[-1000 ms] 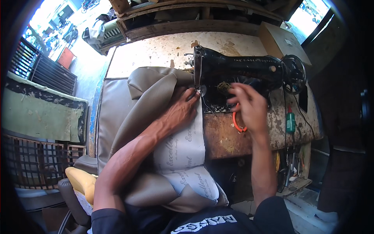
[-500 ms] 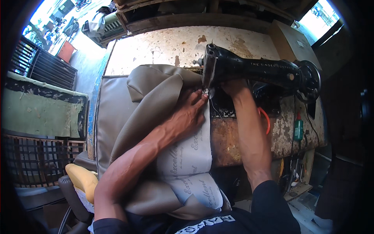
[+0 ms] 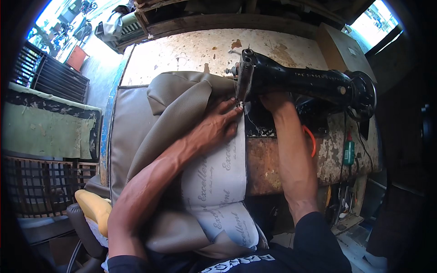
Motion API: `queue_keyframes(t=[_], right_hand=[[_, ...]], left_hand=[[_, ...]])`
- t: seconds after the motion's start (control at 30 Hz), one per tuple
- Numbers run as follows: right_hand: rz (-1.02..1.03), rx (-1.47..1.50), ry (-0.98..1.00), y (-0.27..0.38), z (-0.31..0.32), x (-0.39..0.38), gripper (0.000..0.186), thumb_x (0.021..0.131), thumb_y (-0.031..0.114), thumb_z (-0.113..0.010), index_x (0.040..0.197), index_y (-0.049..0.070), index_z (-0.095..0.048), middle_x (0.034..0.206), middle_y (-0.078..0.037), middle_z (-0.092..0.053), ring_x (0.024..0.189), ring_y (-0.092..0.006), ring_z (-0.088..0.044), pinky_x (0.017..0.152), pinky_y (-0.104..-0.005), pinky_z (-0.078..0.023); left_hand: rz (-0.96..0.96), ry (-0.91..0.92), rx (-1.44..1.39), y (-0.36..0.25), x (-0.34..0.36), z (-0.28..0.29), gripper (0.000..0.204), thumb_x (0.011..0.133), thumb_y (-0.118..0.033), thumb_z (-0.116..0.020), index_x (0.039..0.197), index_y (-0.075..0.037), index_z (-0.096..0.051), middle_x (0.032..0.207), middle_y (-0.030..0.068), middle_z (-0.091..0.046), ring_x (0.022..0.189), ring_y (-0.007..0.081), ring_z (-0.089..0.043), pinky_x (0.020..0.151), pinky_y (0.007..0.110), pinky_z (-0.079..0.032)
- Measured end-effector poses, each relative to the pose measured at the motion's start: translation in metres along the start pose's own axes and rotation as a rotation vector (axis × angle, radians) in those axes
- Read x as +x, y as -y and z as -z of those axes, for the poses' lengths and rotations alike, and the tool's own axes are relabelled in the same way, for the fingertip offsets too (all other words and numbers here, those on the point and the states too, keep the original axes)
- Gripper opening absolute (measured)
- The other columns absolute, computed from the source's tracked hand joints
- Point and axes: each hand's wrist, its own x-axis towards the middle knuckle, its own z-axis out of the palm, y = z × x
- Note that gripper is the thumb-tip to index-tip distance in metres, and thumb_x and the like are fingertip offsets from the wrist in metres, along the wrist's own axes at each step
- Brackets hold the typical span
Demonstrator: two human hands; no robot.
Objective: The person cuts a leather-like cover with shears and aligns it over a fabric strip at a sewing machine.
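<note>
A black sewing machine (image 3: 298, 75) stands on the worn table, its needle end toward the left. Brown leatherette (image 3: 175, 107) is bunched left of the needle and runs down to my lap. Its pale, printed backing (image 3: 214, 182) faces up along the near right edge. Flat on that edge lies my left hand (image 3: 218, 123), fingers stretched out and tips close to the presser foot. My right hand (image 3: 275, 101) reaches under the machine's arm, behind the needle column; its fingers are hidden there. A loose thread hangs beside the material.
On the table's right part are a red curved handle (image 3: 310, 142) and a green bottle (image 3: 349, 151). Tools hang below the near right edge. A cardboard box (image 3: 343, 50) stands at the back right. Yellow foam (image 3: 94, 209) sits at the lower left, beside my left elbow.
My left hand's fingers have spread apart and straightened a little near the presser foot. The bunched leatherette has shifted slightly up and left. My right arm stays in nearly the same place.
</note>
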Motion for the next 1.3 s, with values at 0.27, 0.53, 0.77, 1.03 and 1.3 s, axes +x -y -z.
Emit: queue_keyframes(t=[0.27, 0.53, 0.77, 1.03, 1.3], right_hand=[[0.031, -0.517, 0.036, 0.026, 0.006, -0.015, 0.036, 0.095, 0.011, -0.062, 0.131, 0.013, -0.062, 0.132, -0.010, -0.063, 0.131, -0.0271, -0.055, 0.115, -0.0406, -0.043], [0.157, -1.195, 0.195, 0.059, -0.002, -0.022, 0.054, 0.094, 0.006, -0.064, 0.146, 0.013, -0.055, 0.153, -0.015, -0.053, 0.145, -0.0304, -0.045, 0.125, -0.0414, -0.031], [0.598, -1.007, -0.010, 0.043, -0.011, -0.011, 0.054, 0.097, 0.012, -0.065, 0.148, 0.003, -0.052, 0.147, -0.017, -0.055, 0.138, -0.0321, -0.052, 0.117, -0.0436, -0.041], [-0.489, 0.165, -0.155, 0.078, -0.012, -0.038, 0.035, 0.102, 0.017, -0.062, 0.129, -0.006, -0.066, 0.096, -0.011, -0.074, 0.094, -0.0205, -0.071, 0.091, -0.0316, -0.055], [0.278, -1.073, -0.783, 0.260, 0.111, -0.088, 0.044, 0.111, 0.034, -0.049, 0.138, 0.003, -0.065, 0.122, -0.014, -0.073, 0.117, -0.0240, -0.067, 0.105, -0.0347, -0.049]], left_hand=[[-0.057, -0.011, 0.015, 0.012, 0.005, 0.000, 0.051, 0.092, -0.015, -0.065, 0.143, -0.014, -0.062, 0.163, 0.0206, -0.038, 0.152, 0.0444, -0.032, 0.127, 0.053, -0.023], [-0.099, -0.069, 0.081, 0.021, 0.005, -0.003, 0.050, 0.091, -0.015, -0.066, 0.141, -0.013, -0.064, 0.161, 0.0220, -0.041, 0.150, 0.0455, -0.035, 0.126, 0.052, -0.025], [-0.137, -0.104, 0.143, 0.020, 0.006, -0.006, 0.051, 0.090, -0.015, -0.066, 0.141, -0.013, -0.063, 0.160, 0.0230, -0.042, 0.148, 0.0447, -0.038, 0.125, 0.052, -0.027], [-0.134, -0.089, 0.081, 0.019, 0.007, -0.005, 0.054, 0.089, -0.014, -0.066, 0.143, -0.014, -0.061, 0.159, 0.0212, -0.041, 0.148, 0.0437, -0.037, 0.124, 0.053, -0.028], [-0.076, -0.082, 0.088, 0.018, 0.001, -0.013, 0.058, 0.092, -0.018, -0.066, 0.148, -0.017, -0.056, 0.163, 0.0203, -0.035, 0.149, 0.0472, -0.032, 0.126, 0.056, -0.023]])
